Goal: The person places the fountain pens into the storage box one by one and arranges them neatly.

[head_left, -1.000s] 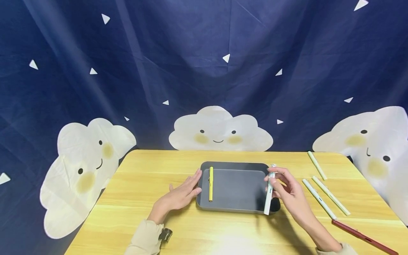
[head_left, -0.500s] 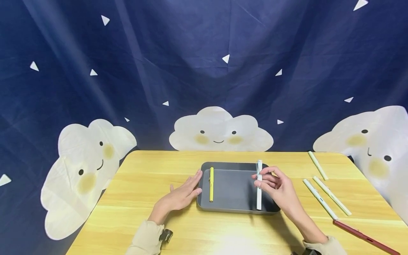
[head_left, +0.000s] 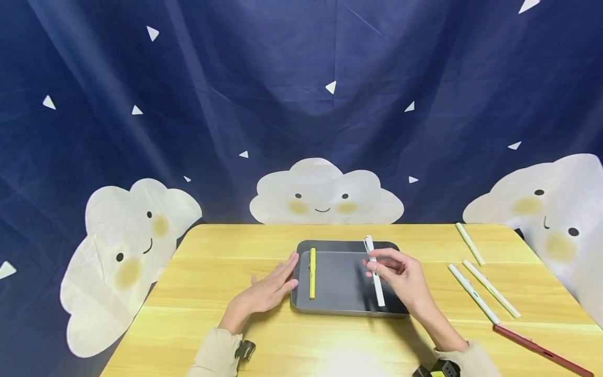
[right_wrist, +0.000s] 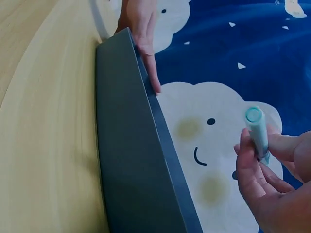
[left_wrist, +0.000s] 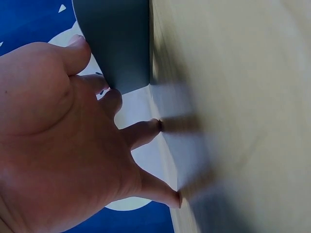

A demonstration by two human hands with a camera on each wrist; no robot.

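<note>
Above the right part of a dark grey tray (head_left: 339, 312), my right hand (head_left: 401, 277) pinches a white pen (head_left: 378, 289) between thumb and fingers. In the right wrist view that pen (right_wrist: 259, 131) points its round end at the camera, pale teal there, and stands clear of the tray wall (right_wrist: 131, 141). My left hand (head_left: 261, 294) lies against the tray's left side with its fingers extended. The left wrist view has the left hand (left_wrist: 73, 131) spread, with thumb and some fingers at the tray's wall (left_wrist: 119, 43) and two fingertips on the table. Inside the tray, at its left, lies a yellow pen (head_left: 312, 275).
On the wooden table (head_left: 188, 293), right of the tray, lie a pale green pen (head_left: 469, 244), a second pale green pen (head_left: 491, 288), a pale blue pen (head_left: 473, 294) and a dark red pen (head_left: 542, 350). A dark blue curtain (head_left: 282, 104) with clouds hangs behind.
My right hand has carried the white pen leftward from the tray's right edge to over its inside, and the pen's tilt has changed. The left hand and the yellow pen have stayed put.
</note>
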